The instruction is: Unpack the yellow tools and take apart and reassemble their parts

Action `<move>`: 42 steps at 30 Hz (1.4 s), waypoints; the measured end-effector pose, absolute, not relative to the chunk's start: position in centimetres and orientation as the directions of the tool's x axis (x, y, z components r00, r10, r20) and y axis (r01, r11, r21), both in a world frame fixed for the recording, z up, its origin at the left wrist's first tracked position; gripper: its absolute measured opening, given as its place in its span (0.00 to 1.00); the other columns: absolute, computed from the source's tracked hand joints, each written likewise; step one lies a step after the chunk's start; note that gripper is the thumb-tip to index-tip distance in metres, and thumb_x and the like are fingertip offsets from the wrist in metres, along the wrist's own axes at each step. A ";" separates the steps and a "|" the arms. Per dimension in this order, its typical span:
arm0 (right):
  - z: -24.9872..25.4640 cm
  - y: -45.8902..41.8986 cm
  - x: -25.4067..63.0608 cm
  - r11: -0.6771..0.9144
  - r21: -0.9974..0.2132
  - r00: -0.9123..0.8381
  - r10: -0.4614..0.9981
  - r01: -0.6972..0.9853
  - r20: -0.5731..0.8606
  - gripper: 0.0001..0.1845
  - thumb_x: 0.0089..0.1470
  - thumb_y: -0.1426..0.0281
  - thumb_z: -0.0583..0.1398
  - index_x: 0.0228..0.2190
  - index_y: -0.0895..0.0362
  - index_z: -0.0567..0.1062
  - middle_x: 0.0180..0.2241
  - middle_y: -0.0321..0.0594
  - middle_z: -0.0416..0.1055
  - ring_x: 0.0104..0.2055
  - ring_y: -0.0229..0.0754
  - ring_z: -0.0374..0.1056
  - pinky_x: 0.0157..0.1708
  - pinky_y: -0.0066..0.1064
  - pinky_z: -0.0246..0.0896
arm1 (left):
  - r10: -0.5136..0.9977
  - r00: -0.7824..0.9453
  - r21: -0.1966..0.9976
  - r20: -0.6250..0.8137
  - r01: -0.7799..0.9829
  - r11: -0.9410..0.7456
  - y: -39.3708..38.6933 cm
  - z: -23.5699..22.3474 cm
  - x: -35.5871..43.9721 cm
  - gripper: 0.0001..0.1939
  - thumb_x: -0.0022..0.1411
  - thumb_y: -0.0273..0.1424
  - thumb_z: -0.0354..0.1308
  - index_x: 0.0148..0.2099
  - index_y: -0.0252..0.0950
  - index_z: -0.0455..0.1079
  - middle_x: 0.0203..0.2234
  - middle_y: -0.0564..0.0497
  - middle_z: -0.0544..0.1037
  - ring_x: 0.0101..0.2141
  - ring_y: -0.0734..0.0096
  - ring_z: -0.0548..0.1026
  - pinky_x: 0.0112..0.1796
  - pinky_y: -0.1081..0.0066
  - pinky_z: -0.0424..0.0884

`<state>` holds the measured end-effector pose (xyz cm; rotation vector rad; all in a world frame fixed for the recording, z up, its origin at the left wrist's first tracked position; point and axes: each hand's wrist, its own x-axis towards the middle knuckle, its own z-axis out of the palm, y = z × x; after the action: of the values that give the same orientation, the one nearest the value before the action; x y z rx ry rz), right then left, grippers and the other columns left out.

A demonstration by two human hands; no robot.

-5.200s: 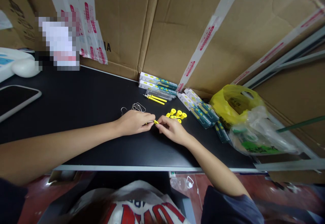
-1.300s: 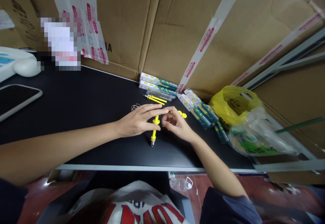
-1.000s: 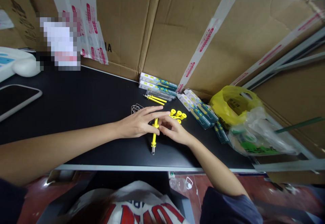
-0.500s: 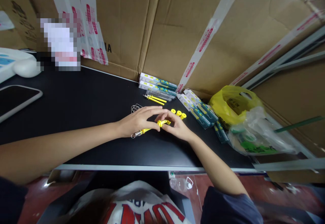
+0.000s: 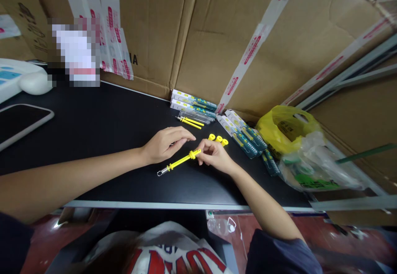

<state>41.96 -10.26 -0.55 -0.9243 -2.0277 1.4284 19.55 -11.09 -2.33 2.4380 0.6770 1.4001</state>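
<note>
Now that left hand (image 5: 164, 144) has come off yellow rod (image 5: 180, 161), right hand (image 5: 215, 157) alone pinches its end, metal loop (image 5: 159, 173) pointing left over black table (image 5: 130, 189). Left hand just beside, loosely parted, nothing visible inside; rod's support now right grip only.

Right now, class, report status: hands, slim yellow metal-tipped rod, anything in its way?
Right hand holding rod by one end. Left hand apart, nothing seen held. Round-headed yellow pieces beyond right hand, seemingly not blocking.
</note>
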 end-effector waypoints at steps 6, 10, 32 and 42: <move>-1.4 -10.6 41.6 0.266 -0.919 -0.632 0.774 0.291 0.024 0.17 0.50 0.59 0.64 0.25 0.59 0.67 0.17 0.30 0.65 0.17 0.29 0.60 0.18 0.21 0.53 | 0.650 0.645 0.559 0.401 0.390 -0.732 -12.1 -2.4 20.4 0.22 0.57 0.41 0.60 0.51 0.38 0.63 0.30 0.56 0.74 0.31 0.71 0.73 0.35 0.72 0.66; -1.3 -10.5 41.5 0.298 -0.899 -0.608 0.793 0.321 0.045 0.17 0.51 0.58 0.63 0.25 0.59 0.68 0.16 0.27 0.61 0.15 0.28 0.55 0.17 0.21 0.48 | 0.730 0.607 0.631 0.315 0.440 -0.639 -12.4 -2.7 20.7 0.15 0.61 0.34 0.55 0.50 0.39 0.61 0.26 0.58 0.71 0.26 0.74 0.70 0.30 0.74 0.63; -1.0 -10.4 41.5 0.362 -0.855 -0.646 0.762 0.372 0.041 0.14 0.54 0.59 0.61 0.33 0.56 0.65 0.23 0.31 0.66 0.23 0.33 0.61 0.24 0.25 0.56 | 0.776 0.481 0.765 0.407 0.285 -0.578 -11.8 -3.0 20.5 0.13 0.68 0.33 0.45 0.53 0.37 0.59 0.32 0.53 0.78 0.29 0.74 0.75 0.36 0.72 0.69; -0.9 -10.3 41.5 0.303 -0.921 -0.593 0.798 0.246 0.104 0.15 0.53 0.62 0.63 0.37 0.55 0.64 0.28 0.32 0.65 0.25 0.31 0.61 0.23 0.23 0.58 | 0.725 0.586 0.828 0.362 0.155 -0.539 -11.7 -2.6 20.4 0.10 0.69 0.34 0.45 0.50 0.36 0.57 0.30 0.54 0.76 0.23 0.79 0.70 0.29 0.76 0.66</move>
<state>41.49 -10.28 -0.85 -0.9244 -2.0115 1.2764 20.43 -11.68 -2.62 2.0272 0.6983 0.9184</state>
